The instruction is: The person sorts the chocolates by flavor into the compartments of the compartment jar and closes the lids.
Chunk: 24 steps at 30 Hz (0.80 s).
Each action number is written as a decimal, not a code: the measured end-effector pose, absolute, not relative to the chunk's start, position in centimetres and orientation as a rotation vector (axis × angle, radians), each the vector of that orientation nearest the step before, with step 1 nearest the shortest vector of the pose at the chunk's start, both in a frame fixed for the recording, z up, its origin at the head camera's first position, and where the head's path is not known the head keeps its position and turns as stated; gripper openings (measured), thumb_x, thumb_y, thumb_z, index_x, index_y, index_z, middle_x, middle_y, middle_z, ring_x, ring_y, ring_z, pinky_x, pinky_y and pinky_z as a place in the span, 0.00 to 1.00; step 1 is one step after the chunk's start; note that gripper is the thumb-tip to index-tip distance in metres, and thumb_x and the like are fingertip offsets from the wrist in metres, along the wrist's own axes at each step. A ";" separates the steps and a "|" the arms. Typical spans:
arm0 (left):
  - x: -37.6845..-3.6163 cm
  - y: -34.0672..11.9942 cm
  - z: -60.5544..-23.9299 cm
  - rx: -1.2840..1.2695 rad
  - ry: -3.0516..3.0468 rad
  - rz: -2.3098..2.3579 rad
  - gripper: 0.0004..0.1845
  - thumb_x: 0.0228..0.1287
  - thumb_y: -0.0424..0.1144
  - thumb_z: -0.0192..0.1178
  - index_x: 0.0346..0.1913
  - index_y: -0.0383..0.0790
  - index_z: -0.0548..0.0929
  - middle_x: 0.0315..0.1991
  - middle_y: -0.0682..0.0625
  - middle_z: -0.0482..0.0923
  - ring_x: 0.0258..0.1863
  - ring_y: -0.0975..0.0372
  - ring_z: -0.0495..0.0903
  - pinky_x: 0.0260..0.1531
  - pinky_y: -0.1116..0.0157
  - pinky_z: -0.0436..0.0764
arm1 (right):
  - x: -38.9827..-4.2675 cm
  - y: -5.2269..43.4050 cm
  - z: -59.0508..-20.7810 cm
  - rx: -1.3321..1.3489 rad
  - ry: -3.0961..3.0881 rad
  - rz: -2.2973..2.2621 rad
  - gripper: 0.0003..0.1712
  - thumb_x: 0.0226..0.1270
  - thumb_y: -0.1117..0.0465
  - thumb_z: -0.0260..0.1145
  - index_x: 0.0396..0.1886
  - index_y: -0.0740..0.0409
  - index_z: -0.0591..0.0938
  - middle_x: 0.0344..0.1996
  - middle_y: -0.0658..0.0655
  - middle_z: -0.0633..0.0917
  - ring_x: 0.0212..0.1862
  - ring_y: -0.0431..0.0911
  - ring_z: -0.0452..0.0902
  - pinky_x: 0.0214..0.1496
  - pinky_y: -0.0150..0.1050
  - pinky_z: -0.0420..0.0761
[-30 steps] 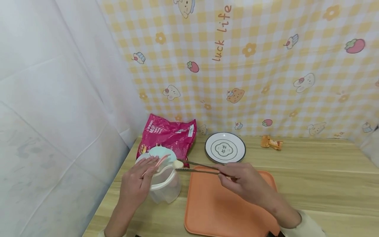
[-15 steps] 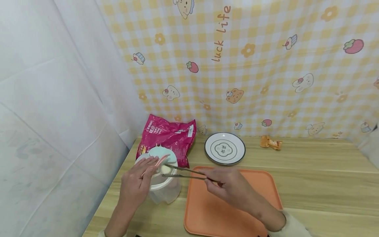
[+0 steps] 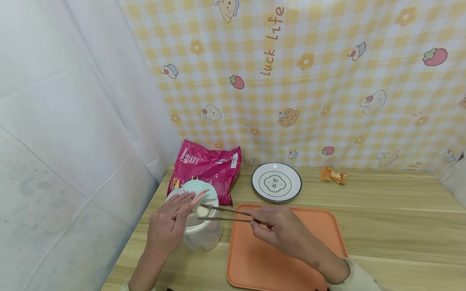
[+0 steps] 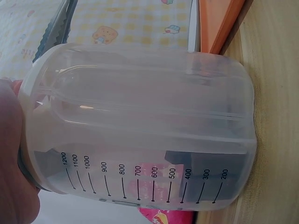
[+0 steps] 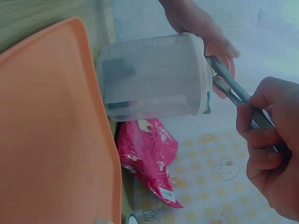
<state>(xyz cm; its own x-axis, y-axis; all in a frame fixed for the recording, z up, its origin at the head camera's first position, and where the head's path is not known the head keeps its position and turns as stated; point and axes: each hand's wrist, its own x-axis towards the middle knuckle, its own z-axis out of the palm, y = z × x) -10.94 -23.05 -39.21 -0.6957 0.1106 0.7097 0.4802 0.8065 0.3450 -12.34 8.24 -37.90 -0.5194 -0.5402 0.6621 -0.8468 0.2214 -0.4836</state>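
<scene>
A clear plastic measuring jug (image 3: 204, 236) stands at the table's left, its mint lid (image 3: 196, 188) flipped open. My left hand (image 3: 168, 227) holds the jug by its rim, beside a pink tab (image 3: 198, 197). My right hand (image 3: 278, 229) grips metal tongs (image 3: 227, 214), which pinch a small pale lump (image 3: 201, 210) right at the jug's mouth. In the left wrist view the jug (image 4: 140, 126) fills the frame, printed scale facing the camera, and looks empty. The right wrist view shows the tongs (image 5: 231, 84) reaching the jug (image 5: 152, 81) top, with my right hand (image 5: 271, 149) curled round them.
An orange tray (image 3: 291, 258) lies under my right forearm. Behind it sit a white plate with a dark rim (image 3: 276, 182) and a pink snack bag (image 3: 205, 166). A small orange wrapper (image 3: 333, 175) lies at the back. A checked cloth backs the wooden table (image 3: 393, 210).
My right hand has carried the tongs and the pale lump leftward, from beside the jug at the tray's corner to over the jug's mouth. The left hand and jug stayed put.
</scene>
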 end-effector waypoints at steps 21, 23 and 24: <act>-11.0 -23.0 -39.2 -0.434 -2.280 -0.673 0.15 0.70 0.36 0.62 0.54 0.35 0.89 0.52 0.47 0.87 0.54 0.50 0.85 0.62 0.60 0.71 | -12.2 8.2 -37.7 1.214 -2.260 1.239 0.24 0.62 0.73 0.65 0.56 0.53 0.89 0.33 0.39 0.83 0.28 0.32 0.73 0.26 0.22 0.76; -11.0 -23.0 -39.2 -0.438 -2.279 -0.673 0.15 0.70 0.36 0.62 0.54 0.35 0.89 0.52 0.47 0.87 0.54 0.50 0.85 0.62 0.60 0.72 | -12.2 8.3 -37.8 1.206 -2.274 1.245 0.24 0.62 0.72 0.65 0.57 0.52 0.88 0.34 0.38 0.83 0.30 0.33 0.75 0.28 0.24 0.79; -10.9 -23.0 -39.2 -0.439 -2.279 -0.673 0.15 0.70 0.36 0.62 0.54 0.35 0.89 0.52 0.47 0.87 0.54 0.50 0.85 0.63 0.60 0.71 | -12.2 8.4 -37.8 1.204 -2.278 1.249 0.25 0.62 0.72 0.64 0.57 0.51 0.88 0.34 0.38 0.83 0.30 0.33 0.75 0.28 0.24 0.79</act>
